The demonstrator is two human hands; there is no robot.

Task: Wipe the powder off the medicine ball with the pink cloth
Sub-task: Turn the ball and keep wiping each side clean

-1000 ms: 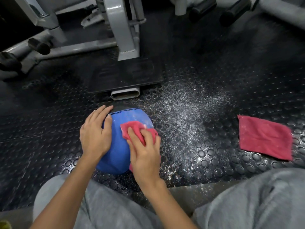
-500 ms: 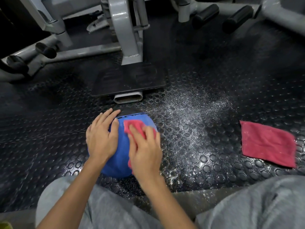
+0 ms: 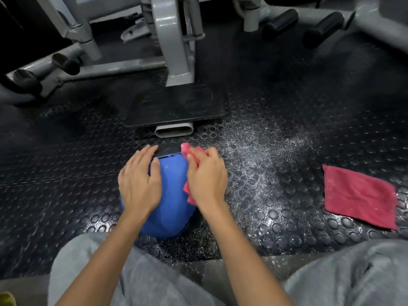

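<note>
At lower centre, the left hand [image 3: 139,184] lies flat on a round blue medicine ball [image 3: 172,195] while the right hand [image 3: 206,177] grips a crumpled pink cloth [image 3: 186,148].

Before you: studded black floor [image 3: 66,173]; grey machine frame [image 3: 174,40]; black footplate [image 3: 174,107] at its base; roller pads [image 3: 280,23], far right; red cloth [image 3: 357,195], flat, on your right.

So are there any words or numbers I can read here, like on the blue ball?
Black marks near the top of the medicine ball: too blurred to read.
The pink cloth, the red cloth on the floor and the grey gym machine: no writing shows.
So there is no text here that can be read.
</note>
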